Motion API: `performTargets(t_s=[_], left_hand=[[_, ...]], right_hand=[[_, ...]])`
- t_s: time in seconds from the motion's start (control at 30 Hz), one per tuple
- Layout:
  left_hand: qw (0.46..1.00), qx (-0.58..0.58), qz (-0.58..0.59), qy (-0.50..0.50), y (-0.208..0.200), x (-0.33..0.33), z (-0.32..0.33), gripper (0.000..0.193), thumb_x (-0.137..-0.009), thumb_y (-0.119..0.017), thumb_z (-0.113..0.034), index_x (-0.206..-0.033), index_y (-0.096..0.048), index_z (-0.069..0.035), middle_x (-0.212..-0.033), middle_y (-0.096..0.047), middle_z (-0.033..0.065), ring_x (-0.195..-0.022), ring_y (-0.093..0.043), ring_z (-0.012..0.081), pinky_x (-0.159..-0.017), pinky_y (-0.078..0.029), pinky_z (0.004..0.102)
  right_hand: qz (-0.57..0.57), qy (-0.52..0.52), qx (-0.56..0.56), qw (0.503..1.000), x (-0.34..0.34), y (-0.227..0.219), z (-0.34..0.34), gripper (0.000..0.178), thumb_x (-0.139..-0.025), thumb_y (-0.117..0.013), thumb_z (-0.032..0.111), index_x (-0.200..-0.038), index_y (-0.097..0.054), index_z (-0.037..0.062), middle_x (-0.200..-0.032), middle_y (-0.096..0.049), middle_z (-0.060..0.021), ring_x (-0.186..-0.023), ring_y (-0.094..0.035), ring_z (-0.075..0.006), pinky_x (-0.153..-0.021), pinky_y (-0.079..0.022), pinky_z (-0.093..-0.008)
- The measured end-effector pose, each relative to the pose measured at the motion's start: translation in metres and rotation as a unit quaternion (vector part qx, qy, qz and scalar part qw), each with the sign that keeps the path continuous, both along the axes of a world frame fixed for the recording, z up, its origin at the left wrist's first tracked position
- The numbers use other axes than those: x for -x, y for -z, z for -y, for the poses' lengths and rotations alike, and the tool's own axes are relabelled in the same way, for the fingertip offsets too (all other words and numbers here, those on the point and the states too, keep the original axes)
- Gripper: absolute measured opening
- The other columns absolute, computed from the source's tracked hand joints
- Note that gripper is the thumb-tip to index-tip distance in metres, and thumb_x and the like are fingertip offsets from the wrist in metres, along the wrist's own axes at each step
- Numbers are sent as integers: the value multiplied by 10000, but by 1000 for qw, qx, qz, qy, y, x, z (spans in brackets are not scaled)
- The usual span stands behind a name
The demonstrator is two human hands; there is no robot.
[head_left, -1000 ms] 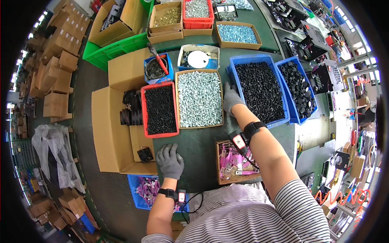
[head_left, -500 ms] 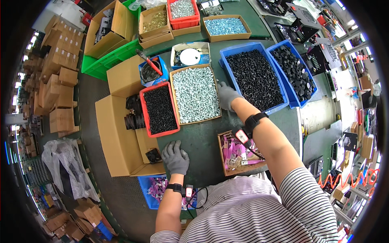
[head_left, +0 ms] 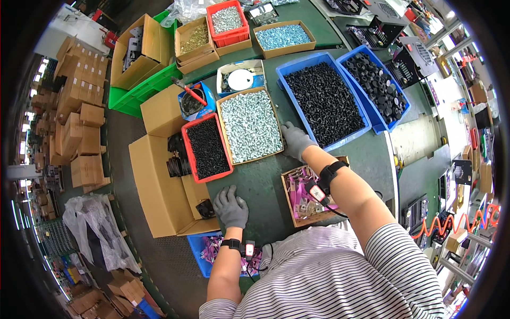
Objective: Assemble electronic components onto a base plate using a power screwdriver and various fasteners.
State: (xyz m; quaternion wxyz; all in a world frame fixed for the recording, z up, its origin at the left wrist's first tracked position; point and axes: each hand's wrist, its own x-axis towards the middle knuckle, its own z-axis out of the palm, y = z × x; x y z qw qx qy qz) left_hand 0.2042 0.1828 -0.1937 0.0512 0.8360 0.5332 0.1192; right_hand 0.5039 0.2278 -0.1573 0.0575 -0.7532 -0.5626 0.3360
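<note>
My left hand [head_left: 231, 208], in a grey glove, lies on the green table [head_left: 260, 183] with its fingers spread and holds nothing. It is next to the open cardboard box [head_left: 154, 186] and just nearer than the red bin of black screws [head_left: 207, 147]. My right hand [head_left: 297, 141], also gloved, is low over the table beside the right edge of the cardboard tray of silver screws [head_left: 251, 126]. Its fingers point away from me, partly stretched, and nothing shows in them. A blue bin of black screws [head_left: 325, 103] stands just to its right.
Under my right forearm sits a cardboard box of pink-purple parts [head_left: 303, 196]. A second blue bin with black round parts [head_left: 374, 87] stands at the right. Farther back are a blue box with a red-handled tool [head_left: 195, 101], a white lid [head_left: 240, 80] and small-parts trays.
My right hand has drawn a little toward me along the silver-screw tray's right side. The left hand stays in place. The whole view has shifted slightly.
</note>
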Motion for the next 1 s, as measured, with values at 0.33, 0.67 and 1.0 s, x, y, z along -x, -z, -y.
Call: performTargets(t_s=[0.33, 0.67, 1.0], left_hand=[[1000, 1, -5, -13, 5, 2, -1, 433, -721, -563, -174, -1151, -526, -142, -1156, -488, 90, -1143, -415, 293, -1008, -277, 462], [1000, 0, 14, -23, 4, 5, -2, 402, -735, -546, -177, -1134, -536, -127, -1129, -493, 110, -1125, -429, 306, -990, -293, 461], [1000, -2, 22, -18, 1, 7, -5, 398, -725, -547, -197, -1119, -543, -138, -1128, -498, 88, -1112, -440, 283, -979, -303, 452]], right_hand=[[-19, 7, -34, 999, 2, 7, 12, 393, -733, -635, 51, -1118, -555, 61, -1250, -479, -182, -1173, -459, -338, -994, -384, -369], [-105, 143, 38, 983, 13, 0, 16, 382, -701, -669, 119, -1070, -617, 34, -1005, -633, -191, -943, -602, -346, -833, -475, -381], [-205, 118, 5, 972, 20, -53, -12, 352, -722, -674, 187, -1018, -624, 6, -865, -647, -184, -783, -638, -255, -721, -488, -352]])
